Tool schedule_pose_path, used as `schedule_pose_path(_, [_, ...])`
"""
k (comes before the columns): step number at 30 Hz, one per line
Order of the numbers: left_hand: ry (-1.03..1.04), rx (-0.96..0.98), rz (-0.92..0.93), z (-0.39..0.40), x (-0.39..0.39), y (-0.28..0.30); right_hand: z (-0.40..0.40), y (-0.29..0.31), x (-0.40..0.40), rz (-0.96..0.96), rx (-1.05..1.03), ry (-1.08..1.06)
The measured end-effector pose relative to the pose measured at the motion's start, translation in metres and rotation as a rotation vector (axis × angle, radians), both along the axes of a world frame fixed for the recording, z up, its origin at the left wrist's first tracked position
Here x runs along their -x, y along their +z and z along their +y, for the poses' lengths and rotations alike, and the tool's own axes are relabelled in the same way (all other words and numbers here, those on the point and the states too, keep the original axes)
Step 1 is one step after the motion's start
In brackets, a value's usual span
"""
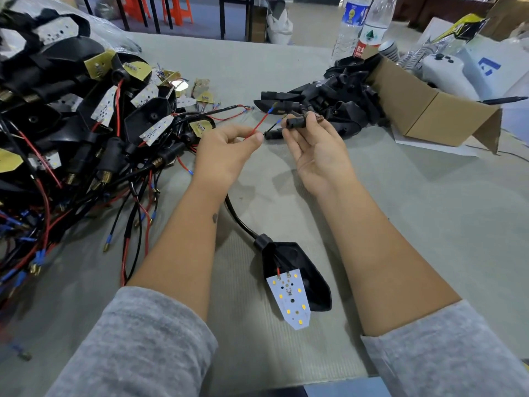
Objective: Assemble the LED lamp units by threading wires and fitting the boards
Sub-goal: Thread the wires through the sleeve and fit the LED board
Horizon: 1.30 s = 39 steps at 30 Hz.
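Observation:
My left hand (226,150) pinches a thin red wire (259,124) with a blue tip, pointing up to the right. My right hand (315,150) holds a short black threaded stem (300,121) with a brass-coloured screw end, level with the wire tip and just right of it. A black cable (240,222) runs from under my left wrist down to a black lamp housing (309,270) lying between my forearms. A white LED board (290,299) rests tilted on that housing, with red and black leads soldered at its top.
A big tangle of assembled lamp units (71,124) with red and black wires covers the left of the grey table (429,210). Loose black housings (337,93) spill from a cardboard box (429,110) at the right. Two water bottles (360,27) stand behind.

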State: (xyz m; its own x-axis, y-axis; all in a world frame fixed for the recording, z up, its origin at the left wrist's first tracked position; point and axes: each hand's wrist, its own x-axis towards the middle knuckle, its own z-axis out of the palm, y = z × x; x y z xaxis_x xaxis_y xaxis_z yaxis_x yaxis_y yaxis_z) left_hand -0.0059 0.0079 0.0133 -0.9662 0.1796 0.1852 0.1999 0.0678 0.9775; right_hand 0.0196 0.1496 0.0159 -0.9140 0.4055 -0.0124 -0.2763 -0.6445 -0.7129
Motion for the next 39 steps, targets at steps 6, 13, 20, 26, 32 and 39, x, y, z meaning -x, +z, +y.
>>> schedule_pose_path(6, [-0.022, 0.020, -0.010, 0.000, -0.001, -0.001, -0.003, 0.002, -0.001, 0.019, 0.007, 0.067])
schedule_pose_path(13, [0.008, 0.047, 0.008, 0.000, -0.001, -0.001, -0.002, 0.004, -0.005, -0.030, -0.149, 0.100])
schedule_pose_path(20, [0.016, 0.077, 0.019, 0.000, 0.003, -0.004, -0.009, 0.001, -0.002, -0.039, -0.290, 0.090])
schedule_pose_path(26, [0.065, 0.089, 0.015, 0.001, 0.009, -0.007, 0.000, 0.003, -0.005, -0.039, -0.076, 0.032])
schedule_pose_path(32, [0.054, 0.091, 0.029, 0.000, 0.006, -0.006, -0.009, 0.002, -0.005, -0.096, -0.374, 0.077])
schedule_pose_path(39, [0.053, 0.097, 0.018, -0.001, 0.007, -0.006, -0.008, -0.001, -0.001, -0.089, -0.311, 0.011])
